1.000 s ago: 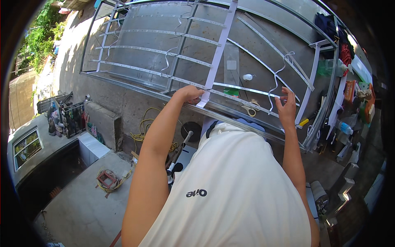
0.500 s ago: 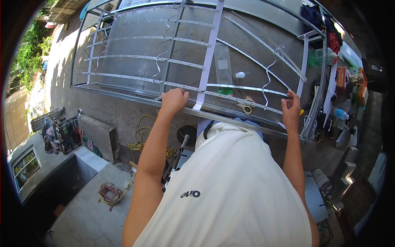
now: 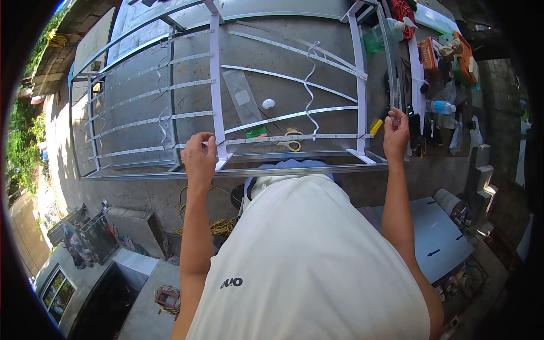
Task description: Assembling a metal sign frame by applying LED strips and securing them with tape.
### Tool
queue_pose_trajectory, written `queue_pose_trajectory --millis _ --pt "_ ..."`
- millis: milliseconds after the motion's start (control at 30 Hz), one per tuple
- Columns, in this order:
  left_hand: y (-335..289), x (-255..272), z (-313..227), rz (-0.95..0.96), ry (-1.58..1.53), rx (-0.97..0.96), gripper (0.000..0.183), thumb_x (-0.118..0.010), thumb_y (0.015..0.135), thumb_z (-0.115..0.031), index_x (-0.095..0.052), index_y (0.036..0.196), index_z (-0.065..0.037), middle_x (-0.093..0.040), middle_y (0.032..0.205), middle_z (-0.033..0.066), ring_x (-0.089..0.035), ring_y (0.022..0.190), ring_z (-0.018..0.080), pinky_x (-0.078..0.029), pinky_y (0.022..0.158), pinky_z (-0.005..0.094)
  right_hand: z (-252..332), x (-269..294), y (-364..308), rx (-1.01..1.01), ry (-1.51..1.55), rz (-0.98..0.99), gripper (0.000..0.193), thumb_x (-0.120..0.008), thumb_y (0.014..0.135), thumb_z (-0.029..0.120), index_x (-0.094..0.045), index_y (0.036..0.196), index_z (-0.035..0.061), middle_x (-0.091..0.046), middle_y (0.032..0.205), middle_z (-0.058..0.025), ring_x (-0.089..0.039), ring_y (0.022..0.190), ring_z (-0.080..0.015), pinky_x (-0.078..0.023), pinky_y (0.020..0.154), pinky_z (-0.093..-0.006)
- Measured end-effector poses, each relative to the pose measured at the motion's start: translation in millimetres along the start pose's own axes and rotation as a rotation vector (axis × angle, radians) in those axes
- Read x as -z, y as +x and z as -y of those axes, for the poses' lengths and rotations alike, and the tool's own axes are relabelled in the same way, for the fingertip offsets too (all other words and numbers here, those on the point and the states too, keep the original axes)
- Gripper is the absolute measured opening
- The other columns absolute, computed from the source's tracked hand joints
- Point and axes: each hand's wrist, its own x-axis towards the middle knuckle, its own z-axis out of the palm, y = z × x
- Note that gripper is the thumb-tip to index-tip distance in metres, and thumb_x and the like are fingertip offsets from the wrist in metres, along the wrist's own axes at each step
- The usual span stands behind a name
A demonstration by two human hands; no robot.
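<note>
Over the grey surface point(image 3: 334, 45), left hand point(image 3: 199, 160) and right hand point(image 3: 396, 136) curl loosely by a metal frame point(image 3: 216, 85), each grip's hold unclear.

A rack point(image 3: 216, 90) spans the frame's upper centre, strips point(image 3: 334, 136) running across it. Scissors point(image 3: 287, 143) lie behind the lowest strip. A bottle point(image 3: 443, 107) sits upper right; cable point(image 3: 222, 227) lies below the rack, left of centre.

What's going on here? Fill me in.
A person is at a metal frame that has LED strips running across it, some of them slanted. The left hand is beside a white crossbar, fingers curled; the right hand is raised at the frame's right end. Whether either holds anything is unclear. Scissors lie near the closest strip.
</note>
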Motion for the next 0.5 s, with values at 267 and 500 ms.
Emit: queue_pose_trajectory --millis 267,500 --pt "-15.1 -22.8 -49.5 0.042 -0.033 -0.009 0.014 -0.066 0.099 -0.020 -0.071 0.106 -0.008 -0.072 0.098 0.0064 -0.066 0.085 0.0218 -0.042 0.088 0.0385 -41.6 24.0 14.8 -0.051 0.119 -0.011 0.030 -0.061 0.100 0.006 -0.062 0.130 0.0031 -0.072 0.114 -0.0090 -0.070 0.094 -0.0171 -0.057 0.086 -0.0313" --pt "-33.9 -41.3 -50.3 0.096 -0.011 0.047 0.014 -0.066 0.099 -0.019 -0.071 0.106 -0.008 -0.072 0.097 0.0044 -0.067 0.083 0.0197 -0.042 0.088 0.0373 -42.3 28.9 25.6 -0.022 0.199 -0.015 0.027 -0.060 0.101 0.003 -0.064 0.128 0.0048 -0.073 0.112 -0.0085 -0.072 0.094 -0.0167 -0.058 0.086 -0.0315"
